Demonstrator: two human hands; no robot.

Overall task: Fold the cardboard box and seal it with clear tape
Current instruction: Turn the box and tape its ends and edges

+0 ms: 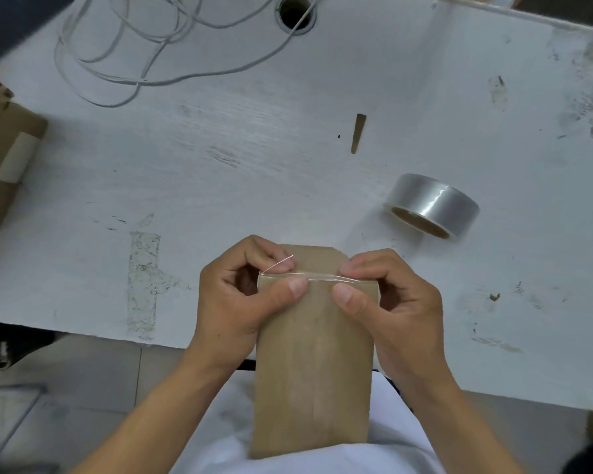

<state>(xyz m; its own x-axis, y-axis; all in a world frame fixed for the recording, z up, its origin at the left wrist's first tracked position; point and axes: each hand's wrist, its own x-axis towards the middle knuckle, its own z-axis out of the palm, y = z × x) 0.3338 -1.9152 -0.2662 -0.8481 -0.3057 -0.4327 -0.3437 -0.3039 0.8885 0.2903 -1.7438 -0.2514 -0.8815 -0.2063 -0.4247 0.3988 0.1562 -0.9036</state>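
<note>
Two hands, left hand and right hand, pinch a strip of clear tape across the far end of the folded cardboard box held at the table edge (tape roll set aside), sealing apparently nearly finished.

Brown cardboard box, folded flat and narrow, overhangs table's near edge, far flap taped by clear strip. Clear tape roll lies tilted, right of centre, near that edge.
</note>
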